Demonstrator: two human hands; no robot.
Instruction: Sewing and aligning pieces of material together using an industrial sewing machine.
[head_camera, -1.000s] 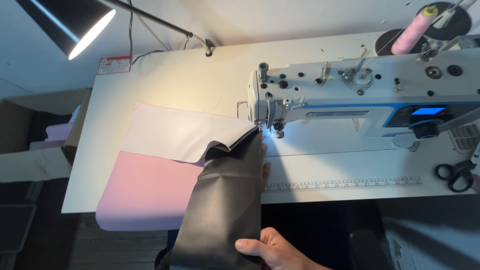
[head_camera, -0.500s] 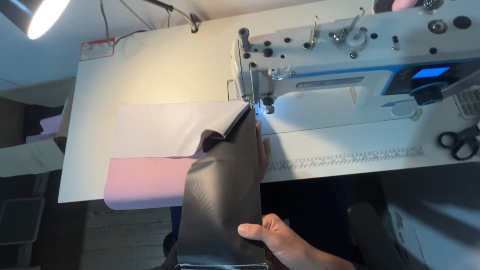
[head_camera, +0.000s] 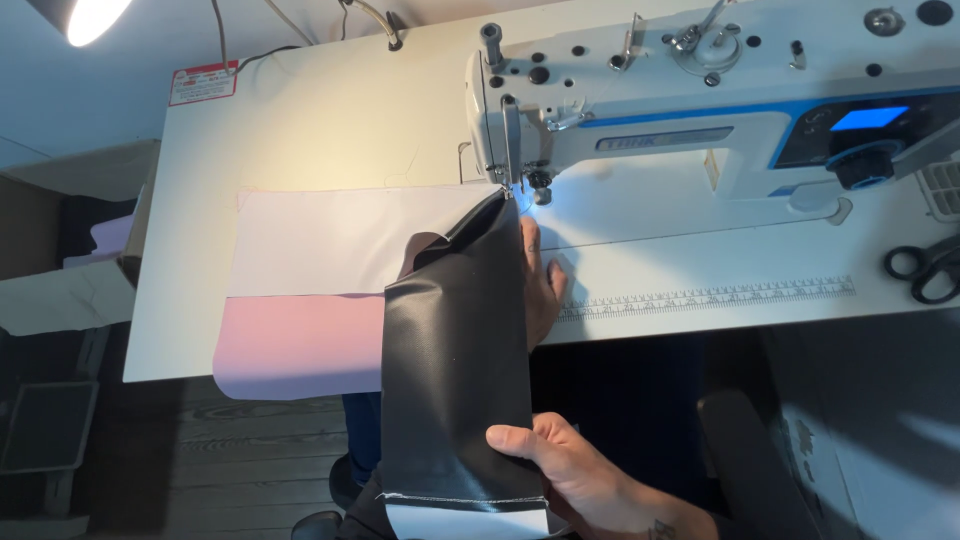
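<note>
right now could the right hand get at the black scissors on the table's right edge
Probably yes: the right hand grips the black fabric, but bare table lies between it and the scissors.

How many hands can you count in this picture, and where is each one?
2. The right hand grips the lower edge of the black fabric strip. The left hand lies mostly hidden beneath that strip near the sewing machine's needle.

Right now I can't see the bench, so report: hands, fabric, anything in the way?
Right hand grips black fabric near its lower end. Left hand mostly hidden under the strip, by the needle. Scissors far right, clear.
</note>
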